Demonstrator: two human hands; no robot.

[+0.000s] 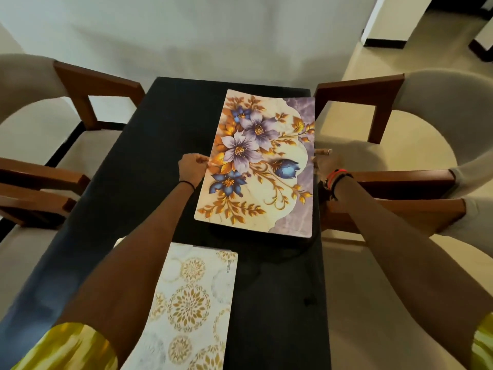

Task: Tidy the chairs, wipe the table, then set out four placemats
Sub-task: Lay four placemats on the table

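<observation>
While my left hand (pixel 192 167) and right hand (pixel 327 162) pinch opposite edges of the placemat (pixel 256 161), it looks light and bendy. Mid-edge grips should keep it flat.

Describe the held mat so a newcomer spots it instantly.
Start at the dark table between the chairs. Over its far right half is the floral mat, pinched at both long edges by the left hand and right hand. Only it has purple and blue flowers; the gold mat nearer shows round medallions.
</observation>
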